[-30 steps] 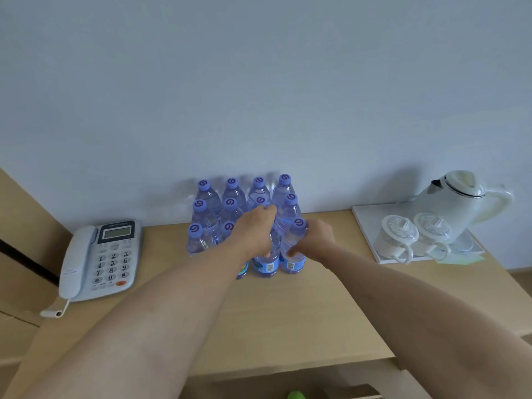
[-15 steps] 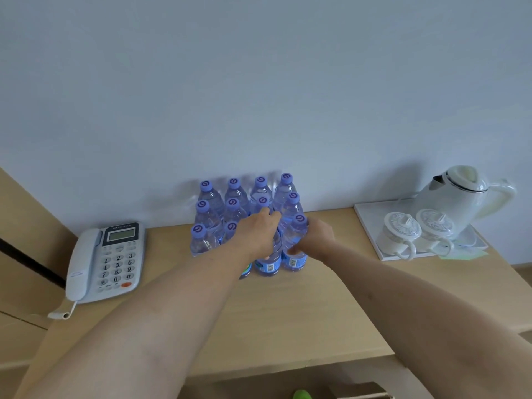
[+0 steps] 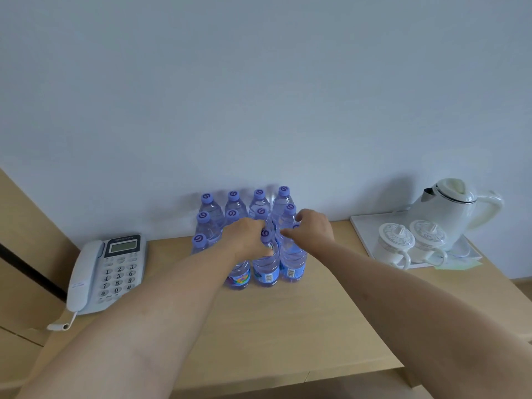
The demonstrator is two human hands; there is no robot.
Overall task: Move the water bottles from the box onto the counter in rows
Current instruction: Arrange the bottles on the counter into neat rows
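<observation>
Wooden counter (image 3: 288,326), upright water bottles (image 3: 266,263) in rows, hands (image 3: 249,240) among them

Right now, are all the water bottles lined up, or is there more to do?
Mostly done: three rows of water bottles stand on the counter by the wall. In hand: the left hand grips a front-row bottle, and the right hand is at its neighbour, fingers curled. The box isn't in view, so I can't tell what's left.

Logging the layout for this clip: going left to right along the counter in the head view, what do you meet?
telephone → block of water bottles → white tray with two lidded cups → white kettle.
</observation>
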